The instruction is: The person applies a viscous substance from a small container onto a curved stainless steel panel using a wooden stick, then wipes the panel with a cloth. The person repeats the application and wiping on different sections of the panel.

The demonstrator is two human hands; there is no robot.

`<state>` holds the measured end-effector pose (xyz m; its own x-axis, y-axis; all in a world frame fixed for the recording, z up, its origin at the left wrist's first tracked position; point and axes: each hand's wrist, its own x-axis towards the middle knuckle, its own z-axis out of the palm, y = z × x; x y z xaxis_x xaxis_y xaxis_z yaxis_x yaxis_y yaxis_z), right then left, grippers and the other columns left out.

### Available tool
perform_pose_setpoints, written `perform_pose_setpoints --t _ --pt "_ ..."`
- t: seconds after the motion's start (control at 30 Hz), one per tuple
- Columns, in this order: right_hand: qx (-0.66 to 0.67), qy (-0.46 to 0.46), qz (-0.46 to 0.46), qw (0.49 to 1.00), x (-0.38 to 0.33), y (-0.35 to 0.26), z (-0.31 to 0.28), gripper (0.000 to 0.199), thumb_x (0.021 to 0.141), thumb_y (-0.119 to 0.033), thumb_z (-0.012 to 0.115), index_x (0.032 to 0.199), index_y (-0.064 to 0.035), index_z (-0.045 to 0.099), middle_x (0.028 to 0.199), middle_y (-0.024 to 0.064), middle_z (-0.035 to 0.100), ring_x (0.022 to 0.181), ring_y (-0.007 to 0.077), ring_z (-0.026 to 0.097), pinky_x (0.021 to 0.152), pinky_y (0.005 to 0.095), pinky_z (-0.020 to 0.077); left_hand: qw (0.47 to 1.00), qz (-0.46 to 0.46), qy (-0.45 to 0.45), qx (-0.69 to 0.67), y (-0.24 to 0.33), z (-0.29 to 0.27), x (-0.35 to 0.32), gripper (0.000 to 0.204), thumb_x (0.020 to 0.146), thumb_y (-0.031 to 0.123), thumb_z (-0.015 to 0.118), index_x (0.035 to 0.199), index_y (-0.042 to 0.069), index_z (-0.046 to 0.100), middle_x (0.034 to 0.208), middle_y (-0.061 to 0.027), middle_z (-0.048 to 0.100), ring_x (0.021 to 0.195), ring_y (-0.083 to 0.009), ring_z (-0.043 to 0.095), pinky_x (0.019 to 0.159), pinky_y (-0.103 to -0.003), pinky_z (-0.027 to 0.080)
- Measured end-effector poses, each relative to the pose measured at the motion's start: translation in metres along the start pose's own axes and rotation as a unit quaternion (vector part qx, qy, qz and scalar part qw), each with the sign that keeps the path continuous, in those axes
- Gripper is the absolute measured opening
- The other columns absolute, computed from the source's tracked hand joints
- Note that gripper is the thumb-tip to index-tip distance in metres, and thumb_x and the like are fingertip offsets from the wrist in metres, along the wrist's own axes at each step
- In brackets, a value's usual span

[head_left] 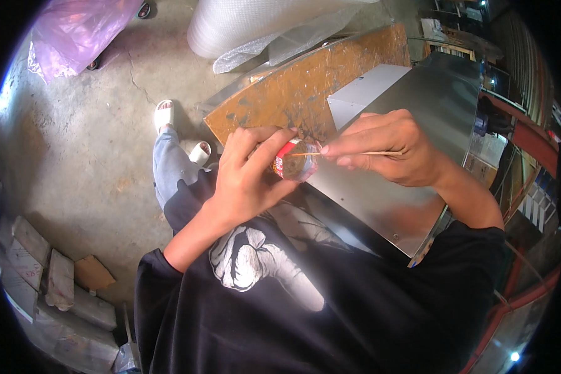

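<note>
Gripping a small bottle (295,160), the left hand (246,177) had its fingers curled round the body, the thumb and forefinger stretched along the upper side. The bottle was clear with a red band near its end and lay roughly on its side, held in the air just above the near edge of a metal sheet (417,124). The right hand (389,146) was pinched shut on a thin wooden stick (355,153), fingertips pressed together near its forward part, the rest of the stick running back across the knuckles. The tip of the stick met the end of the bottle; whether it went inside could not be told.

Both forearms came up bare from a black shirt (330,311) with a pale print on the chest. Under the hands the grey metal sheet sloped away to the right, bent like a box panel, with a white face at its far corner. Behind it a rusty brown board (305,87) lay slanted on the concrete floor (75,156). Blue trouser legs and white sandals (164,114) showed below the left hand. Farther off stood a roll of bubble wrap (255,28), a purple plastic bag (75,31) at upper left, and stacked grey blocks (37,274) at lower left.
</note>
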<state>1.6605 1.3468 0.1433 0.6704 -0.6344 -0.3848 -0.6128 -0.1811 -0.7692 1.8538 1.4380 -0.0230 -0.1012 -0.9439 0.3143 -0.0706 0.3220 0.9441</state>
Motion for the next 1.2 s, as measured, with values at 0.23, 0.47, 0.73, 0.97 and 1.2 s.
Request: perform_pose_setpoints --t 0.23,0.47,0.73,0.97,1.2 --pt "0.22 0.032 0.189 0.956 -0.003 0.001 -0.007 0.016 0.101 -0.01 0.064 0.112 -0.0007 0.07 0.097 0.0102 0.075 0.073 0.0148 0.07 0.067 0.0283 0.055 0.998 -0.043 -0.032 0.025 -0.009 -0.011 -0.005 0.065 0.065 0.012 0.092 0.125 0.002 0.067 0.111 -0.0141 0.064 0.098 -0.0293 0.065 0.084 -0.038 0.054" --pt "0.245 -0.059 0.339 0.907 -0.004 0.036 -0.015 0.024 0.106 -0.027 0.057 0.114 -0.0057 0.064 0.099 0.009 0.074 0.074 0.0133 0.07 0.069 0.0268 0.052 0.998 -0.067 0.007 0.012 -0.026 -0.015 -0.014 0.068 0.067 0.01 0.093 0.126 -0.002 0.064 0.119 -0.0178 0.067 0.106 -0.0306 0.068 0.092 -0.039 0.056" --pt "0.302 -0.112 0.447 0.834 -0.001 0.088 0.03 0.023 0.108 -0.027 0.053 0.116 -0.0069 0.061 0.105 0.0091 0.071 0.088 0.0152 0.069 0.078 0.0292 0.0527 0.993 -0.109 0.048 0.009 -0.047 -0.032 -0.031 0.065 0.067 0.01 0.093 0.124 -0.002 0.066 0.119 -0.0173 0.069 0.106 -0.0305 0.069 0.093 -0.038 0.055" --pt "0.283 -0.079 0.464 0.835 -0.013 0.09 0.027 0.024 0.109 -0.028 0.053 0.115 -0.0057 0.061 0.103 0.0088 0.071 0.086 0.0127 0.066 0.077 0.0274 0.0522 0.991 -0.118 0.059 -0.02 -0.049 -0.028 -0.032 0.065 0.066 0.011 0.092 0.124 -0.002 0.066 0.117 -0.0173 0.069 0.106 -0.0296 0.069 0.091 -0.037 0.055" --pt "0.251 -0.082 0.458 0.849 -0.016 0.09 0.028 0.025 0.108 -0.027 0.054 0.115 -0.004 0.061 0.102 0.0084 0.071 0.082 0.0103 0.063 0.074 0.026 0.0503 0.992 -0.107 0.056 -0.026 -0.048 -0.026 -0.034 0.064 0.066 0.012 0.092 0.124 -0.002 0.067 0.116 -0.0175 0.069 0.104 -0.0306 0.068 0.089 -0.038 0.055"
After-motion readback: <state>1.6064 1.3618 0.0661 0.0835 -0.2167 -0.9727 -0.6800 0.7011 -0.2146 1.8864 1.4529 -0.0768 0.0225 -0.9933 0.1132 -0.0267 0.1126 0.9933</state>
